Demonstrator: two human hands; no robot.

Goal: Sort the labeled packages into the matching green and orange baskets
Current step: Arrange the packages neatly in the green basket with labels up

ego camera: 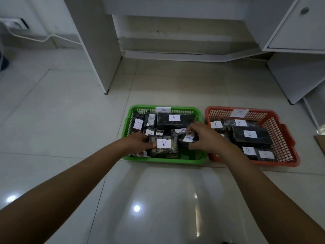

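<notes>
We are working over the green basket, both hands low inside it. Our left hand is clamping a dark wrapped package marked A by its left end, at the basket's near edge. Our right hand is pinching a smaller A package just right of it. The shiny wrap looks slippery and a little soft, the contents blocky and probably light, so we are judging a hold across the short ends safest. The orange basket, right of the green, is holding B packages.

Dim, soft overhead light glares off the glossy floor tiles (edges bowed by wide-angle distortion), slightly blurred throughout.
</notes>
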